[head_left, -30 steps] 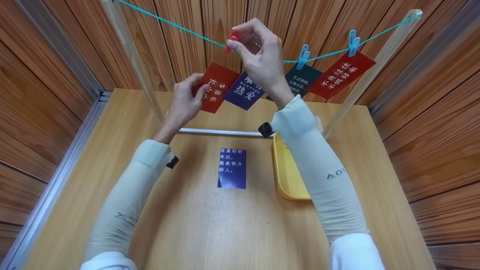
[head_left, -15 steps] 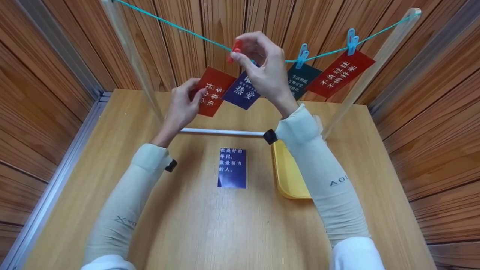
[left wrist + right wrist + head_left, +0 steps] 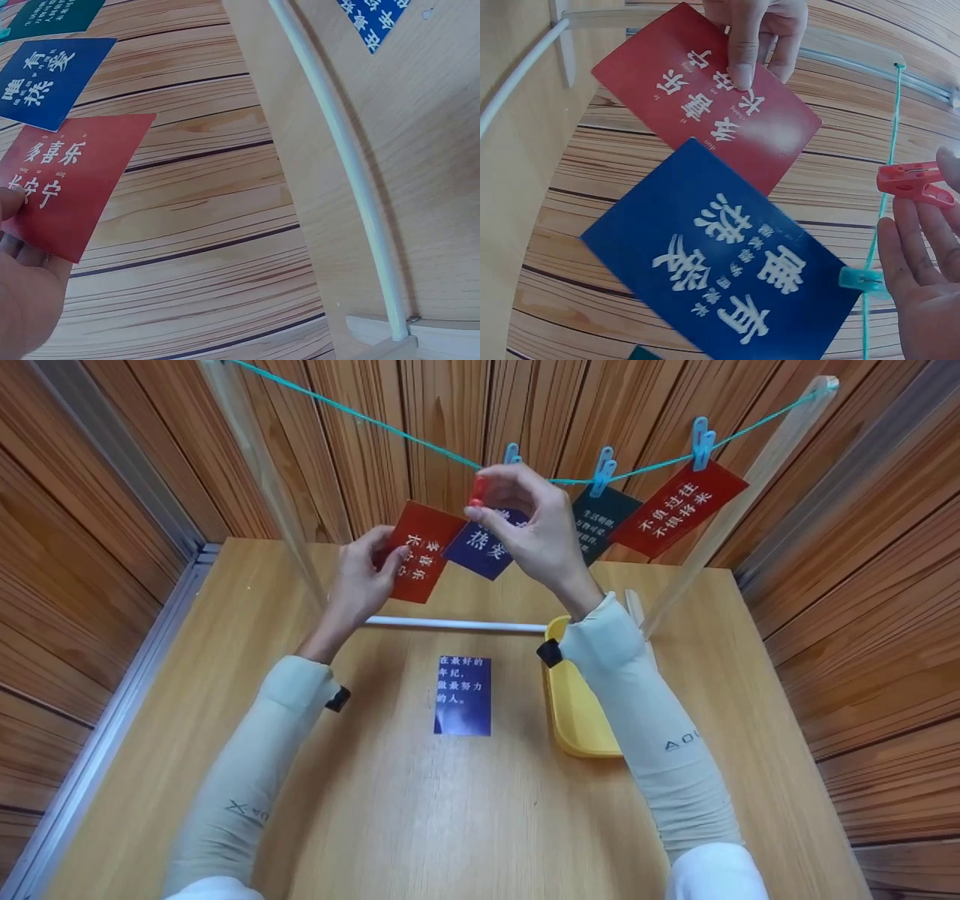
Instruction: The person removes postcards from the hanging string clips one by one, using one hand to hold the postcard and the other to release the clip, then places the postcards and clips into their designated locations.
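Note:
My left hand (image 3: 360,577) pinches a red card (image 3: 427,521) with white characters, thumb on its face in the right wrist view. My right hand (image 3: 536,521) holds a red clothespin (image 3: 911,180) between thumb and fingers. That clothespin overlaps the teal string (image 3: 895,127) in the right wrist view. Just beside the red card hangs a dark blue card (image 3: 480,551), clipped by a light blue clothespin (image 3: 861,280) and partly covered by my right hand in the head view. The red card's edge passes behind the blue one in the right wrist view.
Farther right on the string, light blue clothespins hold a dark green card (image 3: 604,521) and another red card (image 3: 679,510). Wooden posts (image 3: 259,457) carry the string. On the table lie a blue card (image 3: 463,712), a yellow tray (image 3: 574,750) and a white rod (image 3: 457,624).
My right hand has come down and slightly right with the red clothespin, uncovering a light blue clothespin's top. My left hand has lowered the red card a little, toward the left.

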Demonstrator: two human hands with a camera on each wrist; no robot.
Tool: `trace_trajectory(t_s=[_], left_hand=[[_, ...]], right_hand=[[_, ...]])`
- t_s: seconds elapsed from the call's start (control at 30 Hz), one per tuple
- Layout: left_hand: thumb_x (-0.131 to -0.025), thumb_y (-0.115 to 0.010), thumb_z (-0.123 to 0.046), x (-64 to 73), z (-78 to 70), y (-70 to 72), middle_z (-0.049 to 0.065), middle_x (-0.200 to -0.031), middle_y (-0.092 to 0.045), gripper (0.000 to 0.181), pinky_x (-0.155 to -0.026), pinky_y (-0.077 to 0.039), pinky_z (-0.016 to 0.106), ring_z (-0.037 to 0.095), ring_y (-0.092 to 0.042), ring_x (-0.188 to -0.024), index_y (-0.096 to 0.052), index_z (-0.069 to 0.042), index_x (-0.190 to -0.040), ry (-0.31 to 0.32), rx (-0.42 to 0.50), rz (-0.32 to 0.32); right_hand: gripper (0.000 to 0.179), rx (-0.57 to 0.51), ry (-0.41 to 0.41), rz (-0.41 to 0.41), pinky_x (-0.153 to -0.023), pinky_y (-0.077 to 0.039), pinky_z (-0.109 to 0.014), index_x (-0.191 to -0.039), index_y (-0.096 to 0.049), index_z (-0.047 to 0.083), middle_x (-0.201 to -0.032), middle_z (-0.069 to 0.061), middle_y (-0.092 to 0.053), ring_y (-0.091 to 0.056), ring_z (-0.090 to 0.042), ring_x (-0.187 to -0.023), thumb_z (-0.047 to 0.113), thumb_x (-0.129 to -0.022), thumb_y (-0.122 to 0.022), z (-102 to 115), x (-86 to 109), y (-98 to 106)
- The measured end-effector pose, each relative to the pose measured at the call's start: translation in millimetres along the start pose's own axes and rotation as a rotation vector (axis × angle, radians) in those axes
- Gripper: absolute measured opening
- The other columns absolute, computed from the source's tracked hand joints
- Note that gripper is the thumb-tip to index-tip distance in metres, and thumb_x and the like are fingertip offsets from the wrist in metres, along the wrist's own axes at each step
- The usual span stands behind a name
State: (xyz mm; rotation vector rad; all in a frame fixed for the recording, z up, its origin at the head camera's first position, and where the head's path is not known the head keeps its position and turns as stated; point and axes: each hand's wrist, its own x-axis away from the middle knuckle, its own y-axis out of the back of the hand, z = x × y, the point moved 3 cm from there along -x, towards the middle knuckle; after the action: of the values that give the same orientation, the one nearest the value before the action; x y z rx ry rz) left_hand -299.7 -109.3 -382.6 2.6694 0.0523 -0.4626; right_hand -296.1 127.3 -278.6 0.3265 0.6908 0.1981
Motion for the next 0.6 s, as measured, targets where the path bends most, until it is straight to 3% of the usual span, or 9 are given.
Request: trace_trajectory(t_s=[0.17,0.4,0.6], left_hand=[[-0.104,-0.067,-0.023,3.3,5.7,0.2,0.011,-0.132,-0.073,0.037,-0.101,-0.061,0.048,0.026,-0.073,-0.118,-0.064,-0.010,-0.138,0.054,-0.009,-0.006],[-0.103,-0.068,-0.028,9.2,11.8,-2.0,0.010,-0.132,-0.072,0.041,-0.100,-0.061,0.046,0.025,-0.072,-0.117,-0.061,-0.012,-0.140,0.143,-0.025,0.013],[-0.102,-0.069,-0.026,14.2,16.5,-5.3,0.010,-0.134,-0.071,0.042,-0.102,-0.061,0.048,0.025,-0.071,-0.119,-0.060,-0.011,-0.140,0.202,0.036,0.016]], right_hand=[[0.043,0.055,-0.036,0.014,-0.102,-0.059,-0.030,-0.131,-0.067,0.005,-0.120,-0.008,-0.076,-0.073,-0.012,-0.109,0.024,-0.095,-0.080,-9.5,7.8,0.7],[0.042,0.066,-0.086,0.052,-0.092,-0.061,-0.026,-0.130,-0.067,0.003,-0.119,-0.009,-0.076,-0.073,-0.014,-0.108,0.022,-0.095,-0.080,-19.6,20.2,2.6],[0.043,0.097,-0.135,0.058,-0.094,-0.062,-0.036,-0.130,-0.068,0.005,-0.120,-0.006,-0.076,-0.073,-0.013,-0.108,0.027,-0.094,-0.080,-25.8,30.5,7.0]])
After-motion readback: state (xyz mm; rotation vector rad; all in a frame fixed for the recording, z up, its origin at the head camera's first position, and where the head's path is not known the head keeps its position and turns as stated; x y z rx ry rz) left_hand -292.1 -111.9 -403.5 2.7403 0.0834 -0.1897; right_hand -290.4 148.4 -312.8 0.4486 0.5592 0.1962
